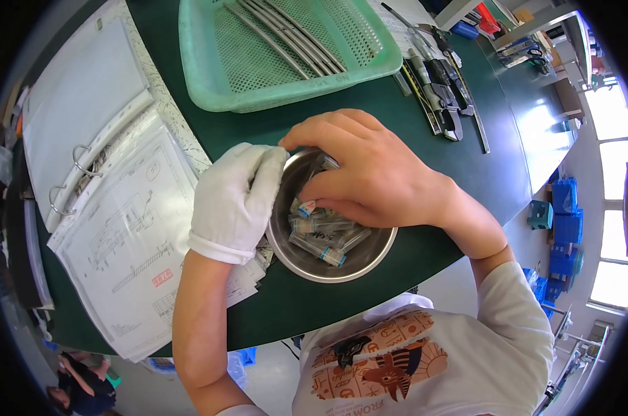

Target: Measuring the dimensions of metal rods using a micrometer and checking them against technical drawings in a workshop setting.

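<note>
A round metal bowl [331,276] stands near the table's edge and holds several small clear tubes [321,246] with pale blue and white bands. My left hand [234,197], in a white glove, is closed against the bowl's left rim; its fingertips are partly hidden. Reaching over the bowl from the right is my bare right hand [369,166]. Its index finger stretches to the far rim beside the gloved fingers, while the thumb dips among the tubes, apart from the index finger. One banded tube [306,208] lies at the thumb's tip. The right hand's remaining fingers are largely hidden.
Beyond the bowl sits a green perforated basket [210,97] with several metal rods [283,31]. Calipers and other measuring tools [442,90] lie at the far right. An open ring binder [130,229] with drawings covers the left, its sheets reaching close to the bowl.
</note>
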`<state>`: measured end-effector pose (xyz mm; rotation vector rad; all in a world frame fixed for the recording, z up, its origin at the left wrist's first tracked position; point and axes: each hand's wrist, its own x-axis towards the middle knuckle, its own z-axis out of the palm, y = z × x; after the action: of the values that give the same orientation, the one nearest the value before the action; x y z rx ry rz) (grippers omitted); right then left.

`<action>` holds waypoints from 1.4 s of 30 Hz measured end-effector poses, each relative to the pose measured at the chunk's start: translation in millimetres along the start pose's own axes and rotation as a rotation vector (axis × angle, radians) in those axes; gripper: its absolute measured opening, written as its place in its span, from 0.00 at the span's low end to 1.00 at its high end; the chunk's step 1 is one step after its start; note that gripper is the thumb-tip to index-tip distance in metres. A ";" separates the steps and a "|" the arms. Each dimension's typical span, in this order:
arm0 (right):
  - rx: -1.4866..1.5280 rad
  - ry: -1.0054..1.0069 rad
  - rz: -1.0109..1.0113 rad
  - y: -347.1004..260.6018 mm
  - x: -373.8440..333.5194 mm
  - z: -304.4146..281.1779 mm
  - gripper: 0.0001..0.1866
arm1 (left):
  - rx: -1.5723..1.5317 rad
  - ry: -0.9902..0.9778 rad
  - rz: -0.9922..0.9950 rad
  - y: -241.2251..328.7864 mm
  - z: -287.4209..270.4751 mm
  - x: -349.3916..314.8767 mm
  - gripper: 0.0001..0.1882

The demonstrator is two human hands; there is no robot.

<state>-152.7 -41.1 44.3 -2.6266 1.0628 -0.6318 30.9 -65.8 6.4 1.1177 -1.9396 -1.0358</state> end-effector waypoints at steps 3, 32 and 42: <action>0.128 0.025 -0.007 5.5 -1.6 -9.9 0.08 | 0.009 -0.007 0.013 0.1 -0.5 0.3 0.09; -0.203 -0.347 0.405 -22.7 -35.0 -28.9 0.05 | -0.022 -0.056 -0.035 3.6 3.6 2.8 0.11; -0.217 0.052 0.411 -13.3 -26.1 -55.1 0.06 | 0.124 0.029 0.044 -1.3 2.0 0.9 0.10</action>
<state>-187.6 -16.4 89.8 -2.4518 1.7101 -0.5167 29.3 -66.4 4.4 1.1459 -2.0192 -0.8817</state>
